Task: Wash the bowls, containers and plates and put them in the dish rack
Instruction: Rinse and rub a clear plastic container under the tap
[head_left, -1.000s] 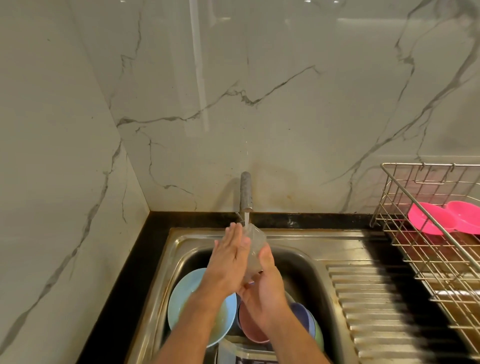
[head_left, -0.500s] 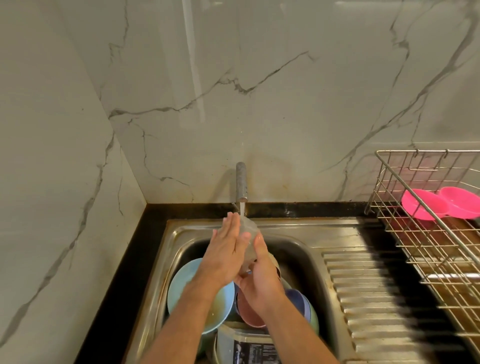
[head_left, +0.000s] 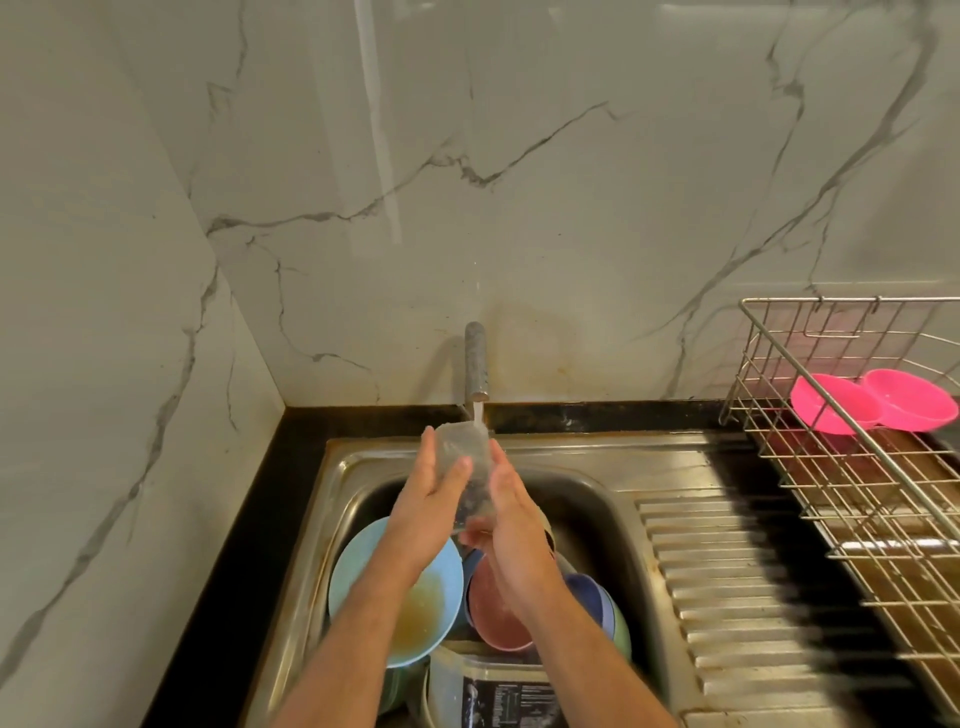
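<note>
We hold a clear container (head_left: 465, 467) between both hands under the running tap (head_left: 476, 366). Our left hand (head_left: 428, 499) curls round its left side; our right hand (head_left: 506, 512) cups its right side. Below our wrists, in the sink (head_left: 613, 499), lie a blue plate (head_left: 400, 587) and a pink bowl (head_left: 493, 610). Far right of our hands, the dish rack (head_left: 852, 499) holds two pink bowls (head_left: 878, 402).

A metal tap (head_left: 476, 364) runs water from a veined marble wall (head_left: 519, 182) above the black surface (head_left: 249, 519) edging a ribbed steel drainboard (head_left: 727, 597).
</note>
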